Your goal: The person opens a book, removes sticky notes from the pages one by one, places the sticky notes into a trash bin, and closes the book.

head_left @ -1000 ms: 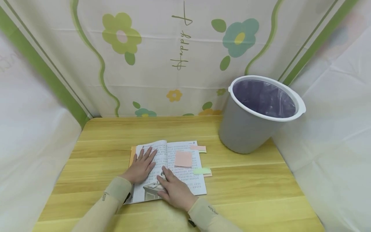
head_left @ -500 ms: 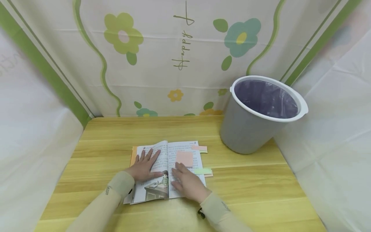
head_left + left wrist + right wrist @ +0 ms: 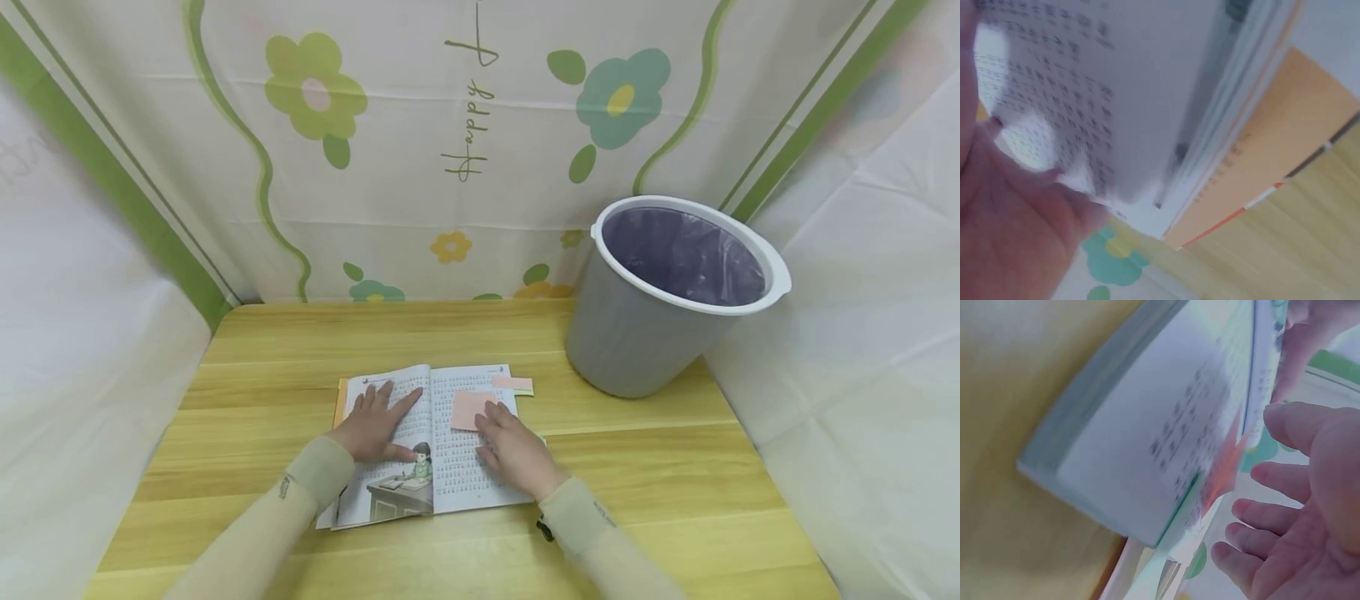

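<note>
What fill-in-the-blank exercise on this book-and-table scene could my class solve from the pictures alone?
1. The left hand lies flat on the open book's ____ page.
2. The right hand's fingertips touch a ____ sticky note.
3. The grey bin stands on the ____ table.

Missing words: left; pink; wooden

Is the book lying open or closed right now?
Open: the book lies spread flat, both printed pages showing, left hand on the left page.
</note>
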A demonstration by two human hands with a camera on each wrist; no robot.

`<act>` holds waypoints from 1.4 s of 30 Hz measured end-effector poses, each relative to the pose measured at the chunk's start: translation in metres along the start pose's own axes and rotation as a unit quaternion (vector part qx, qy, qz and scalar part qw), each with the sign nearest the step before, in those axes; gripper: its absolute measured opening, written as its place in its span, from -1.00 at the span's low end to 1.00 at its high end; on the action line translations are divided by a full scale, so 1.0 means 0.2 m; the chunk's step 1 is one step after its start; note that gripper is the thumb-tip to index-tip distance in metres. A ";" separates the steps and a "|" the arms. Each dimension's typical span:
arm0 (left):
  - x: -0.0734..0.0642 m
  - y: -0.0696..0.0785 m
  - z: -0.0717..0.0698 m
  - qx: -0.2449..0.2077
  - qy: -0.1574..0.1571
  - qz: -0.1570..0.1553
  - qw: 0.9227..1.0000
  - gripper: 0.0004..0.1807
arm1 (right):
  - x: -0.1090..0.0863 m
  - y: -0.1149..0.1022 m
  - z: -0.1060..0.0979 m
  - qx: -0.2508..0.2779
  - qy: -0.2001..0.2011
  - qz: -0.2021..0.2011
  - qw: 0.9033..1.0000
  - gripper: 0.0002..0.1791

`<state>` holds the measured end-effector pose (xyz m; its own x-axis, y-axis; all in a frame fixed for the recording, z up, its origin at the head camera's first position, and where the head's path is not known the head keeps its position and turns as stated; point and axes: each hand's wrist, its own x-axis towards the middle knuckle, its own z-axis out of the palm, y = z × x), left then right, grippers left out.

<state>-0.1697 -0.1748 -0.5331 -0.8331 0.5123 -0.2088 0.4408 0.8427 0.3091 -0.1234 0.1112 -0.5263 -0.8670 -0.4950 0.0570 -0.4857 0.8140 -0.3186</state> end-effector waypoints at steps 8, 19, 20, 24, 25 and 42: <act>0.04 0.08 -0.07 -0.023 -0.049 0.061 0.997 0.05 | 0.07 0.03 0.01 -0.038 -0.047 0.008 0.998 -0.39; 0.08 0.17 0.01 0.028 0.005 0.003 1.000 -0.03 | 0.15 0.02 0.01 -0.111 -0.059 0.002 0.992 -0.51; 0.08 0.16 0.03 0.042 0.020 0.001 0.999 -0.01 | 0.15 0.02 0.01 -0.113 -0.058 -0.003 0.992 -0.51; 0.10 0.12 0.11 0.073 0.073 0.017 0.995 0.01 | 0.16 0.02 0.02 -0.120 -0.051 -0.015 0.991 -0.53; 0.10 0.10 0.12 0.076 0.079 0.023 0.994 0.01 | 0.17 0.02 0.02 -0.123 -0.050 -0.015 0.991 -0.53; 0.21 0.02 0.13 0.095 0.082 0.086 0.988 0.01 | 0.17 0.03 0.03 -0.159 -0.055 -0.008 0.986 -0.55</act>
<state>-0.1948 -0.1449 -0.5656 -0.7763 0.6303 -0.0095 0.6228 0.7692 0.1429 -0.1550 0.0975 -0.5311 -0.8501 -0.5244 -0.0494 -0.5248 0.8512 -0.0053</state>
